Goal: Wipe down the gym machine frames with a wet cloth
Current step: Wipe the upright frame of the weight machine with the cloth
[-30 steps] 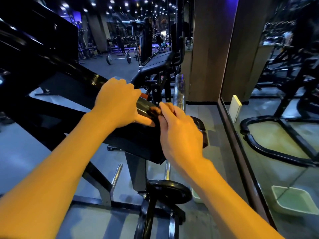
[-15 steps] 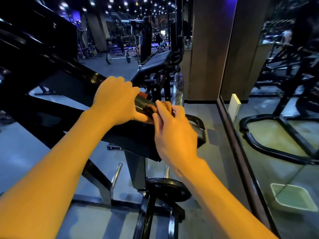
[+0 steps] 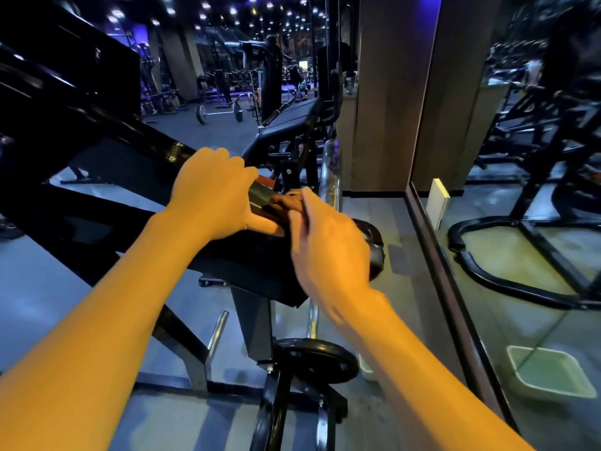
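Note:
A black, slanted machine frame bar (image 3: 153, 141) runs from upper left down to the middle. My left hand (image 3: 214, 193) grips over the top of this bar, fingers curled round its far side. Just to its right, my right hand (image 3: 325, 245) is motion-blurred, and its fingertips pinch a small dark brownish wad that looks like the cloth (image 3: 283, 203) against the bar's shiny end. Most of the cloth is hidden by my fingers. Under both hands sits the machine's black padded block (image 3: 260, 268).
A weight plate (image 3: 312, 359) and a chrome peg (image 3: 218, 330) hang on the machine's base below. A black bench (image 3: 289, 122) and an upright chrome bar (image 3: 330, 170) stand behind. A wall mirror (image 3: 520, 255) on the right reflects a green basin (image 3: 549, 372).
My right hand has slid a little left along the bar toward the left hand and is now blurred with motion. The left hand keeps its grip in the same place.

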Action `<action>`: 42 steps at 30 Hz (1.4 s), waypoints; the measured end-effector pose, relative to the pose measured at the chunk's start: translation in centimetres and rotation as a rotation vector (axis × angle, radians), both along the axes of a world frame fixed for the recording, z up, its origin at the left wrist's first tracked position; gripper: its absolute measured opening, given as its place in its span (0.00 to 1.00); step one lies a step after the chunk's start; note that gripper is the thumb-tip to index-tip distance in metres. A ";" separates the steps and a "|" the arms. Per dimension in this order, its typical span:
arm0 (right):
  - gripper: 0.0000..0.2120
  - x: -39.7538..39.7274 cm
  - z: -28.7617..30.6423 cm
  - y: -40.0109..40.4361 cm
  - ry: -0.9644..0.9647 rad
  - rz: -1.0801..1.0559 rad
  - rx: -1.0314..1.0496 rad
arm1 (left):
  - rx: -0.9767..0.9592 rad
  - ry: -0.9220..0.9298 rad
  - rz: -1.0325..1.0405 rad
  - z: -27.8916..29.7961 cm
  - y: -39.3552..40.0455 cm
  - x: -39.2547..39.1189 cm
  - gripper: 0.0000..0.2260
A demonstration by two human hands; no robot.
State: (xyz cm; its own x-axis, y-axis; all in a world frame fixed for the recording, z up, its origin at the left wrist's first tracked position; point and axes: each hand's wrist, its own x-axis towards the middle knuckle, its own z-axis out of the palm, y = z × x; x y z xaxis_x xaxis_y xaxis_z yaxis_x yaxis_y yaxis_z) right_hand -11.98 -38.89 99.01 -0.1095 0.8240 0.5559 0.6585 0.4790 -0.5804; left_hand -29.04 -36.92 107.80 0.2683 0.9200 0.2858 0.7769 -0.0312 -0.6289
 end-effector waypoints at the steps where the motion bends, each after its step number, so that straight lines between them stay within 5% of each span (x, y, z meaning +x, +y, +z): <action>1: 0.10 -0.3 0.1 -0.2 -0.016 0.031 0.025 | 0.002 -0.008 -0.006 0.0 0.1 0.0 0.52; 8: 0.14 9.2 -5.4 -0.3 -0.107 -0.171 -0.132 | 0.004 -0.067 -0.020 -0.1 0.2 -0.4 0.47; 18: 0.08 -0.7 1.3 0.7 -0.029 0.104 0.033 | -0.015 -0.023 0.004 0.1 0.3 0.1 0.42; 25: 0.07 8.3 -4.2 0.0 -0.136 -0.109 -0.070 | -0.028 -0.053 -0.008 0.2 0.1 -0.1 0.46; 34: 0.07 -1.6 2.0 0.7 -0.050 0.085 0.123 | -0.032 -0.045 -0.001 0.1 0.0 0.0 0.41; 42: 0.08 6.6 -2.7 0.2 -0.092 -0.096 -0.004 | -0.028 0.027 0.007 0.1 0.0 -0.3 0.51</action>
